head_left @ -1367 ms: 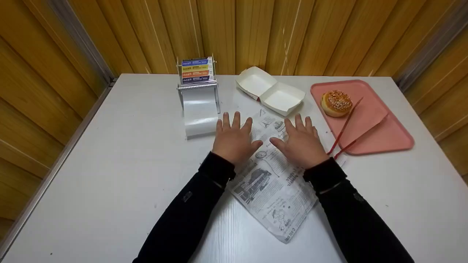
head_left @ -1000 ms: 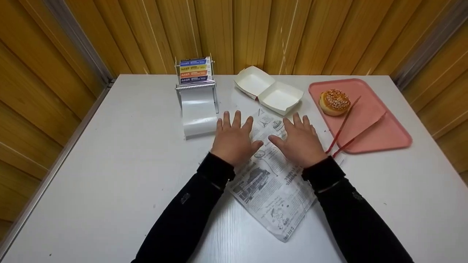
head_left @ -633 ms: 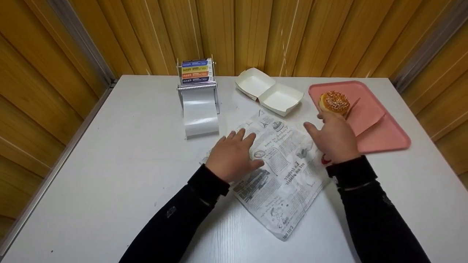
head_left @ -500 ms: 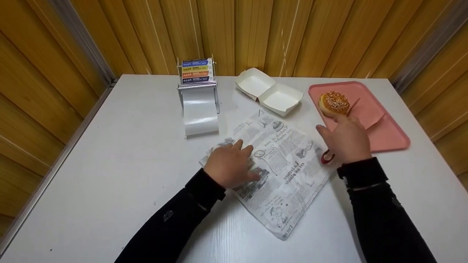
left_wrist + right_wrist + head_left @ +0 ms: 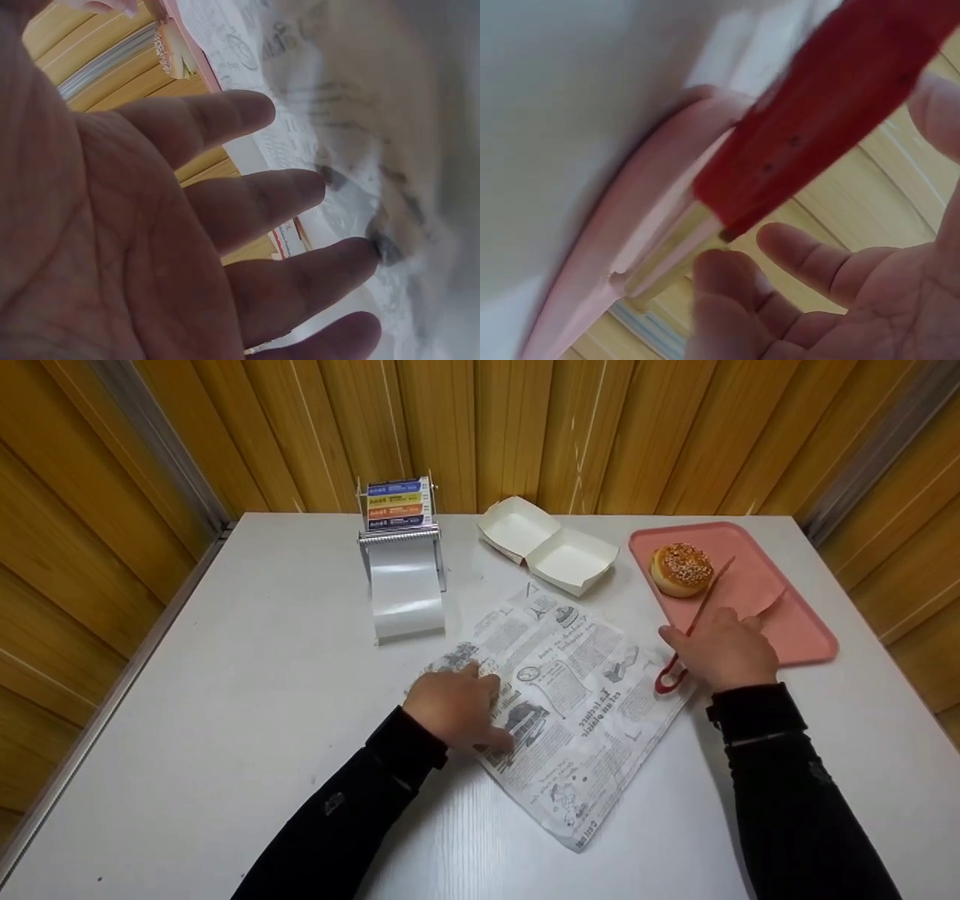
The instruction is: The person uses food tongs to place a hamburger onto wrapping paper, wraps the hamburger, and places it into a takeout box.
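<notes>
While the head view covers the whole table (image 5: 225,697), attention falls on a printed paper sheet (image 5: 570,690), laid flat and slantwise near the middle, presumably to suit both hands. The left hand (image 5: 454,706) lies low over its left corner, fingers lightly bent, nothing visibly held; the position suggests light steadying. The right hand (image 5: 731,652) is at the near side of the pink tray (image 5: 806,641), over one arm of the red tongs (image 5: 705,604). Their looped end projects off the tray across the sheet's right corner — a placement judged convenient for grasping. The bun (image 5: 681,570) sits at the tray's far left, beside one tip; the rim probably checks rolling. Behind the sheet, the carton (image 5: 574,559) lies unfolded, both halves facing up, and a dispenser (image 5: 405,577) stands to its left.

The left wrist view shows the palm bare and the fingers spread, tips at or near the sheet; contact is not certain.

The right wrist view finds the tongs' red grip passing between thumb and loosely curved fingers — not clasped, as far as visible; touch cannot be confirmed.
</notes>
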`<action>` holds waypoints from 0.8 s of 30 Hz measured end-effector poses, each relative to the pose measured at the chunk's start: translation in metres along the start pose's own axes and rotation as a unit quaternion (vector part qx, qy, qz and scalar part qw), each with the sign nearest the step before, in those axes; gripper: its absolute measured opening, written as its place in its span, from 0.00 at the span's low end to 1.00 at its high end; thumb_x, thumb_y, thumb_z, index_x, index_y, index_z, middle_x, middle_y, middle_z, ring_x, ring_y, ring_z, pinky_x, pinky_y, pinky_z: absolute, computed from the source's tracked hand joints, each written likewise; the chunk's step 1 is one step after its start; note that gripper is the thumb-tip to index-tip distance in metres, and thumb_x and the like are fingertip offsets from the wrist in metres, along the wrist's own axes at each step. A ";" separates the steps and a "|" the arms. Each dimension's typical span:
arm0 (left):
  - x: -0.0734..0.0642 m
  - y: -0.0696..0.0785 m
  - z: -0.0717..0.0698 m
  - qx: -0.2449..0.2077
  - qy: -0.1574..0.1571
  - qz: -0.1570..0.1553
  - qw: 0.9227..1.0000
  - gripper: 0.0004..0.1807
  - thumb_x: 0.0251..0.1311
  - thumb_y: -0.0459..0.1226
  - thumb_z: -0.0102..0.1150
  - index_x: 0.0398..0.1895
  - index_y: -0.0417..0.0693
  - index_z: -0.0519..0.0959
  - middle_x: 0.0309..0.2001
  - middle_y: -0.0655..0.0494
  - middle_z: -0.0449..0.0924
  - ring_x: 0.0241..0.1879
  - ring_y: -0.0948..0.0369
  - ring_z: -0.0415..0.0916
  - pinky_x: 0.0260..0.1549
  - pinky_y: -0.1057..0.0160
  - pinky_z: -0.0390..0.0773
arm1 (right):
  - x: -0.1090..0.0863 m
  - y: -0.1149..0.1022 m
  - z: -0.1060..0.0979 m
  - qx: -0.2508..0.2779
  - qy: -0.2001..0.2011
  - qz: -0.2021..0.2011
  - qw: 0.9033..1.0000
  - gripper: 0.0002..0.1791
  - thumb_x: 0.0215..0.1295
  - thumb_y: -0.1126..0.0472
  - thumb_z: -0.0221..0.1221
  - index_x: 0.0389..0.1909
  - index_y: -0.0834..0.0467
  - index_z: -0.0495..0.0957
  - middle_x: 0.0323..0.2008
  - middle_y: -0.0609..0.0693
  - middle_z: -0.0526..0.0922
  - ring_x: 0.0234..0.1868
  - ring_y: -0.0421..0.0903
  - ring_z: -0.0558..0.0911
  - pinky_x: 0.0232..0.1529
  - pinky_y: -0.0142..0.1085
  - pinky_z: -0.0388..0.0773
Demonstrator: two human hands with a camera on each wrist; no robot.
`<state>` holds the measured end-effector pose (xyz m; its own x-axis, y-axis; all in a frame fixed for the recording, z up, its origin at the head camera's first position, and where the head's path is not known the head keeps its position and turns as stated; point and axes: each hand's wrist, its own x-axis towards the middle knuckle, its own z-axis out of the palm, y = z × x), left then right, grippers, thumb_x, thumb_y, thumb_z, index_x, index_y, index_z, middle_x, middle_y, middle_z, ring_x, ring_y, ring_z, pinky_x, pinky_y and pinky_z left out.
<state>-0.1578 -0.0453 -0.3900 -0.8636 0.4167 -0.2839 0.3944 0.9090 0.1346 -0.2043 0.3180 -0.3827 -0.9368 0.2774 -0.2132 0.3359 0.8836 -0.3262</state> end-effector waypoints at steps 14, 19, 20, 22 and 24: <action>0.006 -0.008 0.006 -0.019 0.012 -0.006 1.000 0.38 0.47 0.71 0.71 0.51 0.57 0.80 0.73 0.46 0.72 0.61 0.38 0.79 0.54 0.36 0.82 | 0.006 0.009 0.001 0.030 -0.048 0.036 0.998 0.50 0.73 0.32 0.53 0.68 0.75 0.57 0.40 0.66 0.74 0.33 0.57 0.80 0.27 0.41 0.78; 0.009 -0.008 0.009 -0.007 0.019 0.001 1.000 0.40 0.49 0.71 0.70 0.57 0.57 0.79 0.73 0.45 0.72 0.65 0.36 0.75 0.56 0.36 0.81 | 0.006 0.014 -0.001 0.033 -0.038 0.037 0.998 0.38 0.74 0.41 0.51 0.62 0.74 0.63 0.39 0.66 0.76 0.32 0.57 0.80 0.24 0.41 0.78; 0.009 -0.008 0.009 -0.006 0.020 0.001 1.000 0.40 0.49 0.71 0.70 0.57 0.57 0.79 0.73 0.45 0.71 0.66 0.36 0.75 0.56 0.36 0.81 | 0.006 0.015 -0.001 0.036 -0.034 0.034 0.998 0.35 0.73 0.43 0.52 0.59 0.73 0.64 0.37 0.65 0.77 0.31 0.57 0.80 0.24 0.41 0.77; 0.009 -0.009 0.010 -0.010 0.022 0.001 1.000 0.38 0.49 0.71 0.71 0.53 0.57 0.79 0.73 0.45 0.72 0.64 0.37 0.76 0.55 0.36 0.81 | 0.005 0.017 -0.001 0.052 -0.032 0.033 0.998 0.31 0.72 0.45 0.51 0.55 0.72 0.66 0.32 0.63 0.81 0.28 0.57 0.82 0.23 0.42 0.77; 0.009 -0.009 0.010 -0.009 0.026 0.004 1.000 0.38 0.49 0.71 0.70 0.53 0.57 0.79 0.69 0.46 0.75 0.61 0.40 0.77 0.53 0.38 0.82 | 0.005 0.018 -0.002 0.075 -0.034 0.041 0.996 0.29 0.71 0.47 0.50 0.53 0.71 0.67 0.27 0.60 0.82 0.25 0.56 0.84 0.22 0.43 0.78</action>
<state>-0.1659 -0.0501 -0.4034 -0.8760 0.4220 -0.2335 0.3953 0.9056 0.1536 -0.2033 0.3362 -0.3878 -0.8984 0.3154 -0.3057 0.4269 0.7910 -0.4382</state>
